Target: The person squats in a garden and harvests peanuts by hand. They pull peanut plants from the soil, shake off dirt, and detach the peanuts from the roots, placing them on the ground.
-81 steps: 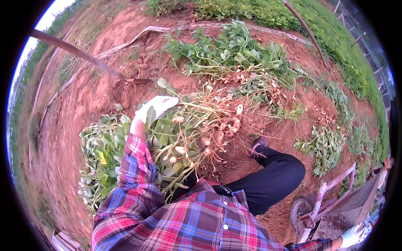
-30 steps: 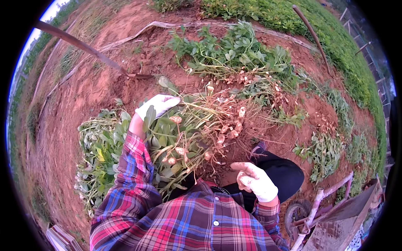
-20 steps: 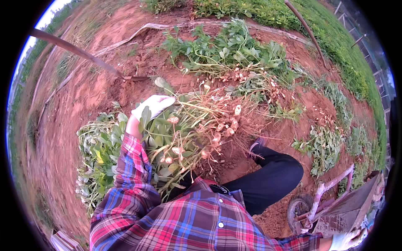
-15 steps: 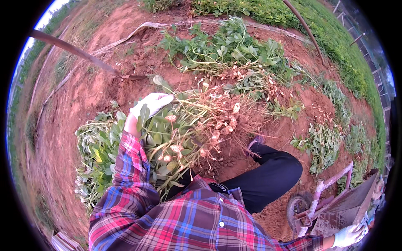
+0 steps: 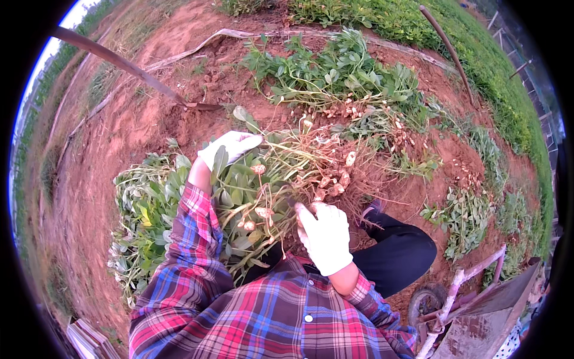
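Note:
A bunch of uprooted peanut plants lies across my lap, leaves to the left and roots to the right. My left hand, in a white glove, is closed on its stems at the far side. Pale pods hang among the reddish roots, and a few more dangle over the leaves. My right hand, also gloved in white, is at the near edge of the roots, its fingers curled round peanut pods there. Its fingertips are partly hidden among the roots and pods.
Pulled peanut plants lie on red soil ahead, with another heap at my left. A wooden-handled tool stands at the far left. A wheelbarrow is at the lower right, and a stack of slats at the lower left.
My right hand has come from the wheelbarrow at the lower right to the pods in front of me. My left hand keeps its grip on the stems.

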`<state>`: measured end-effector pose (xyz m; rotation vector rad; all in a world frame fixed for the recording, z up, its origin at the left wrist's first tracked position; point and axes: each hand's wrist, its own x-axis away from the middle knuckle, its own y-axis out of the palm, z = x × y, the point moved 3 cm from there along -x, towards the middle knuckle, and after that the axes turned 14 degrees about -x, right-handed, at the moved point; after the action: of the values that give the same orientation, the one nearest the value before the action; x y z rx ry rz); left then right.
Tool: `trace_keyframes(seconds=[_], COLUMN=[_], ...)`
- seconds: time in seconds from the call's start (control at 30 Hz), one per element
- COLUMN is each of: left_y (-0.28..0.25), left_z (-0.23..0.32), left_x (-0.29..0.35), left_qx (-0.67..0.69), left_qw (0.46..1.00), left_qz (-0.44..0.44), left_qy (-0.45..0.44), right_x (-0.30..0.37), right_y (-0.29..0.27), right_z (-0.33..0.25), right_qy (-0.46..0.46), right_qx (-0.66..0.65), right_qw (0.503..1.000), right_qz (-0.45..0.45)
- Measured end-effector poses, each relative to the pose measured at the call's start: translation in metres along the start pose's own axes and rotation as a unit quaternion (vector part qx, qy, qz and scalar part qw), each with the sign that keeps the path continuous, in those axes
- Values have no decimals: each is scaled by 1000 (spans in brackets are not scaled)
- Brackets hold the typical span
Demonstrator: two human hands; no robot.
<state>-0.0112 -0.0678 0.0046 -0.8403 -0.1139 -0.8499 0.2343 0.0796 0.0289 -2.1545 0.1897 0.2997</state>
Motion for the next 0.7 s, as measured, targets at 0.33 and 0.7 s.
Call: trace_keyframes(seconds=[0.33, 0.7], left_y=[0, 3], left_z=[-5, 1], left_x=[-1, 0], left_qx=[12, 19], left_qw=[1000, 999], left_qz=[-17, -40], left_qy=[-16, 0], right_x=[23, 22], right_y=[6, 14], right_z=[29, 29], right_qy=[115, 269], right_qx=[-482, -640], right_qw=[857, 708], right_qz=[142, 131])
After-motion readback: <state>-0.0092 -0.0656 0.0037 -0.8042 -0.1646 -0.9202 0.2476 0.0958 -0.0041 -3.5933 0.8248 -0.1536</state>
